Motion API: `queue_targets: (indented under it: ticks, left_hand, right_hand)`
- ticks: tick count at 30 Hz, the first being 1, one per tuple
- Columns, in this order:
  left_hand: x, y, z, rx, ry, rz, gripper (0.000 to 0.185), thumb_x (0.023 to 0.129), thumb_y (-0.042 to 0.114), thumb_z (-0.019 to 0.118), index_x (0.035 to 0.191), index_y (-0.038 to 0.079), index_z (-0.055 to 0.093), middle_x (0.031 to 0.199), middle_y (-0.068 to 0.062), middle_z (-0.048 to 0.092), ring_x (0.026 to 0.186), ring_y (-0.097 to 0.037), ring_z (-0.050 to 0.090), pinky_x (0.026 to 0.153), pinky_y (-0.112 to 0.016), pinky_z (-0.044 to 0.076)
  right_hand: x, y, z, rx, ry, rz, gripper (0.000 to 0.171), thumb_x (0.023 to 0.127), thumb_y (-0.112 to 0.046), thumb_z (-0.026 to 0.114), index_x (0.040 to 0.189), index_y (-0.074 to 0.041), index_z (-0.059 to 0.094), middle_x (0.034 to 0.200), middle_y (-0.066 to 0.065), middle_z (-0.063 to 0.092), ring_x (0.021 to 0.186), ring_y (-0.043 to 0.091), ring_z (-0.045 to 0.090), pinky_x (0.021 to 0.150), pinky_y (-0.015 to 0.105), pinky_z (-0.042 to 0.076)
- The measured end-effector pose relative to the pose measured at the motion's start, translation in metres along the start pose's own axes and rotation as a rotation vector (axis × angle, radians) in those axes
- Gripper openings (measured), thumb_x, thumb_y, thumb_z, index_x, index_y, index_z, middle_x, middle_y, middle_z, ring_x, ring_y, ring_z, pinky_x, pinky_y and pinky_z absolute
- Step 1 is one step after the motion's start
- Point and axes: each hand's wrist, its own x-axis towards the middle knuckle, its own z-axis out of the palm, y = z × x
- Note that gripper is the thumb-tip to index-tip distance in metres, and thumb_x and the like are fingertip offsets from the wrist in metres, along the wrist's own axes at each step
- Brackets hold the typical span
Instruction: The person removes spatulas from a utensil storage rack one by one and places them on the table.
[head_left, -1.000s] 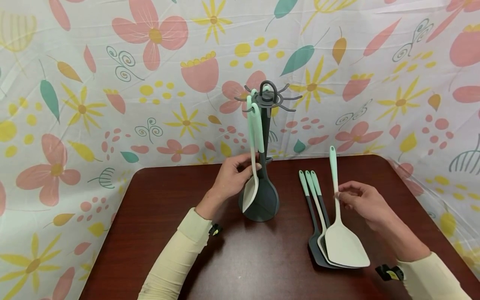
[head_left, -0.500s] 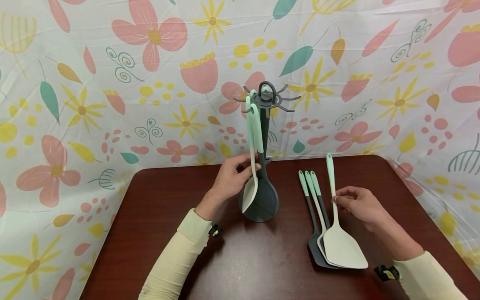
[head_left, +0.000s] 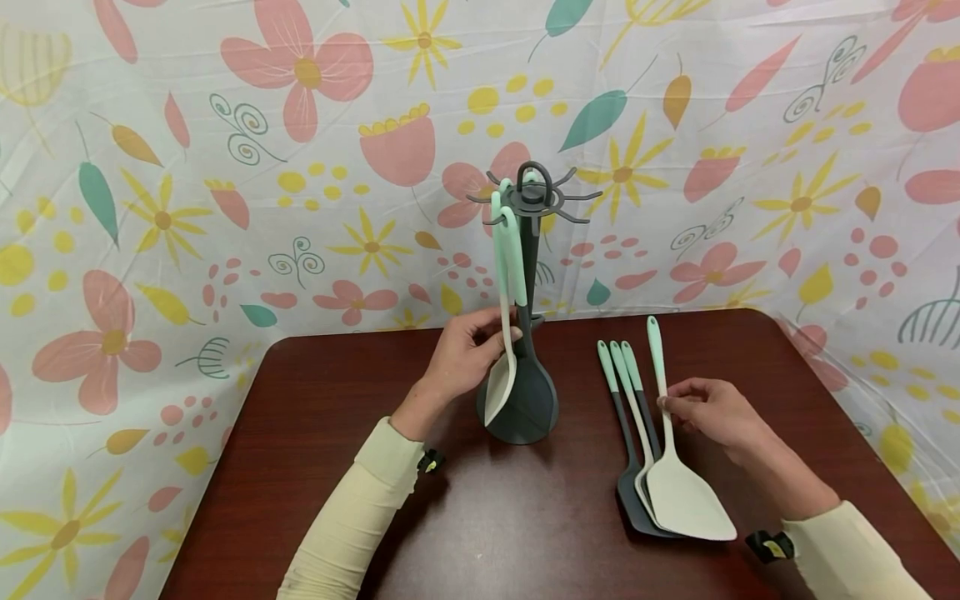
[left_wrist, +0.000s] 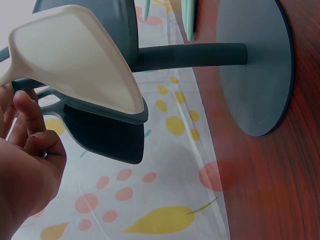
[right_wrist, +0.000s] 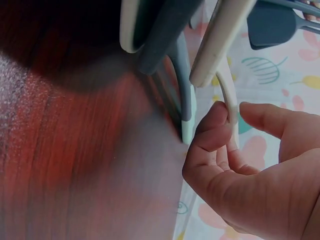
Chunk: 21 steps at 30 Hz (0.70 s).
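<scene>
My left hand (head_left: 467,352) holds the shaft of a white spatula (head_left: 500,390) with a mint handle, hung from a dark grey utensil stand (head_left: 534,200). In the left wrist view, dark spatulas (left_wrist: 107,137) hang close behind its white head. My right hand (head_left: 716,414) pinches the white shaft of a wide turner (head_left: 686,496) between thumb and fingers. The turner's mint handle points toward the back of the table. Its blade overlaps a stack of utensils, a dark spatula (head_left: 636,507) among them, whose mint handles lie side by side.
The stand's round base (left_wrist: 262,95) rests on a dark red-brown table (head_left: 315,467). Thin hooks (head_left: 577,197) spread out at its top right. A flowered cloth (head_left: 300,208) hangs right behind the table's back edge.
The turner's handle has swung left and come lower, with my right hand shifting slightly left and toward me. The left hand and the stand stay where they were.
</scene>
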Motion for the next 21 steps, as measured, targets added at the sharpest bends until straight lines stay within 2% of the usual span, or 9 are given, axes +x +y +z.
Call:
queue_targets:
  ticks: [9,21]
  left_hand:
    - [0.0006,-0.0001,0.0,0.009,-0.001,0.007,0.025,0.102,0.022,0.075,0.127,0.016,0.078,0.106,0.001,0.081,0.084,-0.017,0.071,0.069,-0.032,0.055]
    - [0.0008,-0.0016,0.0005,-0.006,0.003,0.0,0.026,0.102,0.02,0.075,0.127,0.015,0.078,0.107,-0.001,0.08,0.083,-0.017,0.071,0.068,-0.032,0.055]
  right_hand:
    - [0.0015,0.0016,0.0057,-0.027,0.002,0.016,0.029,0.108,-0.017,0.064,0.118,0.01,0.065,0.094,0.01,0.071,0.082,0.023,0.065,0.069,0.036,0.058]
    - [0.004,0.0054,0.0088,-0.03,-0.012,0.049,0.031,0.107,-0.018,0.064,0.12,0.011,0.064,0.091,0.011,0.069,0.081,0.021,0.064,0.07,0.036,0.058]
